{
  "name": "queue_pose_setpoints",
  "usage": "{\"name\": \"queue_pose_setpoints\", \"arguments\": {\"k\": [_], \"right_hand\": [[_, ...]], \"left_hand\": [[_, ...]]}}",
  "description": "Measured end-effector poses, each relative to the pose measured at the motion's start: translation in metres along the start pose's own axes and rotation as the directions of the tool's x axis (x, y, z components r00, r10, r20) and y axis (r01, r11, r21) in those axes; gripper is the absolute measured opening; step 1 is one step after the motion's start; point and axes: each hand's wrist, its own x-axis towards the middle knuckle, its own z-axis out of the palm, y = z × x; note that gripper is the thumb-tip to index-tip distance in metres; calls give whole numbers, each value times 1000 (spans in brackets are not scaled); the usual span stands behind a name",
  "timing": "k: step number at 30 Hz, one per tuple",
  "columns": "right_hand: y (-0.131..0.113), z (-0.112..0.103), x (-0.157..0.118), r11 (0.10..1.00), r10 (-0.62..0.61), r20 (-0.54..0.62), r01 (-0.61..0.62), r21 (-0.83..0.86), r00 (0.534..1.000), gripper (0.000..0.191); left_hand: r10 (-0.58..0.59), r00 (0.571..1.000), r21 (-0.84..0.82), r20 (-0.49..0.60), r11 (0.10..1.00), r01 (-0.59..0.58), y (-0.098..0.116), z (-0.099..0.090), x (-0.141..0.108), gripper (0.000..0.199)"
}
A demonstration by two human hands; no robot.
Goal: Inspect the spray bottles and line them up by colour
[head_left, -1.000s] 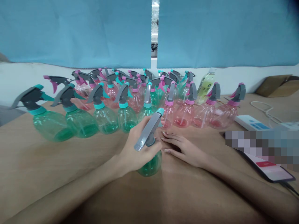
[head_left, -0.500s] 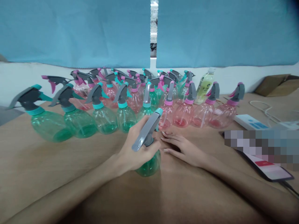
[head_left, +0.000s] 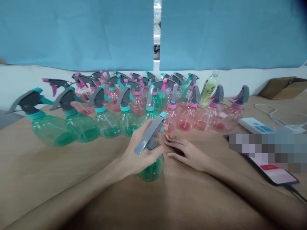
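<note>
Well, from my end of the feed I have a light brown table (head_left: 48, 166) spreading out below and around the grip, its top smooth and faintly grained. Beyond the grip rises a white wall (head_left: 28, 78), with blue cloth (head_left: 72, 35) hanging over it, split by 1 bright, narrow gap (head_left: 156, 35) almost straight ahead.

Just past the grip stands a row of spray bottles: 4 green bottles (head_left: 109, 123) reach out to its left, 1 more is partly hidden behind the hand, and 4 pink bottles (head_left: 188, 116) run off to its right. That row blocks the way forward, and behind it more spray bottles (head_left: 137, 103) crowd together, overlapping too much for me to count. Ahead and right I see a tall labelled bottle (head_left: 209, 88) and, farther off, a brown box (head_left: 279, 89). Nearer on the right lie a white cable (head_left: 271, 108), a white device (head_left: 255, 125) and a phone (head_left: 279, 175), partly pixelated.

My left hand (head_left: 141, 156) is wrapped around the upper part of a green spray bottle (head_left: 151, 172), nearer me than the row, its grey lever (head_left: 148, 135) slanting over the hand. My right hand (head_left: 190, 155) lies palm down just right of it, fingers spread.
</note>
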Motion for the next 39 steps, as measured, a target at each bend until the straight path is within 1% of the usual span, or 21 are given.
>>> {"name": "queue_pose_setpoints", "arguments": {"k": [4, 9, 11, 14, 20, 23, 27, 32, 39], "right_hand": [[0, 0, 0, 1000, 5, 3, -5, 6, 1000, 51], [0, 0, 0, 1000, 0, 5, 0, 1, 1000, 51], [0, 0, 0, 1000, 4, 13, -4, -5, 1000, 52], [0, 0, 0, 1000, 6, 18, -6, -10, 1000, 52], [0, -1, 0, 1000, -3, 10, 3, 10, 1000, 53], [-1, -1, 0, 1000, 1, 24, -1, 6, 1000, 53], [-1, -1, 0, 1000, -3, 13, 3, 6, 1000, 52], [-1, -2, 1, 1000, 7, 26, -7, -4, 1000, 53], [-2, -2, 1, 1000, 17, 29, -17, 0, 999, 53]], "left_hand": [[-42, 999, 9, 24, 999, 42, 2, 1, -1, 26], [-44, 999, 7, -12, 999, 44, 1, 4, -2, 27], [-43, 999, -1, -8, 999, 43, 0, 4, -1, 32], [-35, 999, -40, 13, 999, 35, -1, 4, -1, 45], [-35, 999, -54, 8, 998, 35, 0, 5, -1, 50], [-31, 999, -62, 14, 998, 32, 0, 4, -1, 50], [-19, 999, -72, 26, 997, 21, 1, 4, -1, 47], [-17, 1000, -33, 7, 999, 17, -2, 4, -2, 51], [-18, 1000, -37, -9, 999, 17, -4, 5, -2, 52]]}}
